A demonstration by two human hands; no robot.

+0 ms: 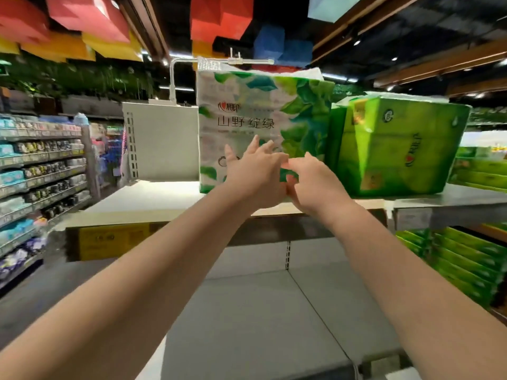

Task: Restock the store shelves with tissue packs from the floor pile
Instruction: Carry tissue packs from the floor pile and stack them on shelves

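Top shelf: white tissue pack upright; green pack just right. Left hand fingers straight against white pack; right hand grip unclear.

This is a shop, with long grey metal shelves full of small packets and stacked bright green tissue packs.

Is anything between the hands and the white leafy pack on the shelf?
No, nothing visible is. Both hands are right at the front of the white pack, which stands upright on the shelf. The left hand has straight fingers against it; the right hand is beside it, low down. The green pack stands to the right.
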